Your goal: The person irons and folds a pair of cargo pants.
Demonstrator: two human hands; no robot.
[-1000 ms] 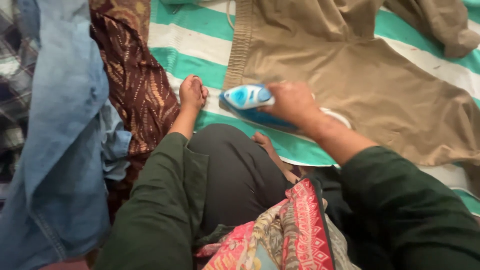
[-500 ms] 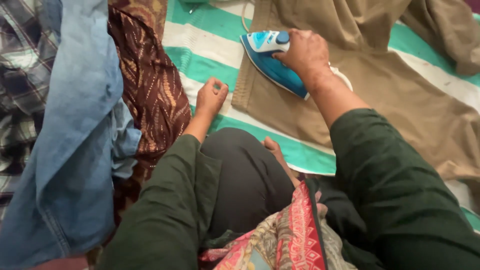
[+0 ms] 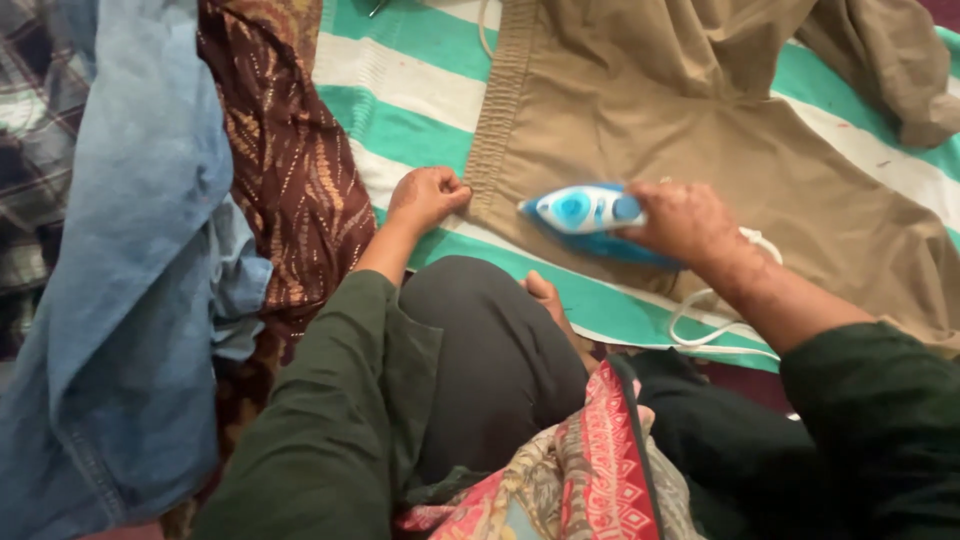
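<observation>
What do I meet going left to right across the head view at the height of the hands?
Blue denim cloth → brown patterned cloth → left hand gripping the tan garment's hem → blue and white iron → right hand on the iron's handle → tan garment spread over the green and white striped sheet.

My left hand (image 3: pixel 425 197) sits toward the middle of the scene, curled into a loose fist with knuckles up, its green-sleeved forearm running back toward me. My right hand (image 3: pixel 683 222) lies further right, fingers wrapped in a closed grip, palm down, wrist bare and the arm angling in from the near right.
</observation>
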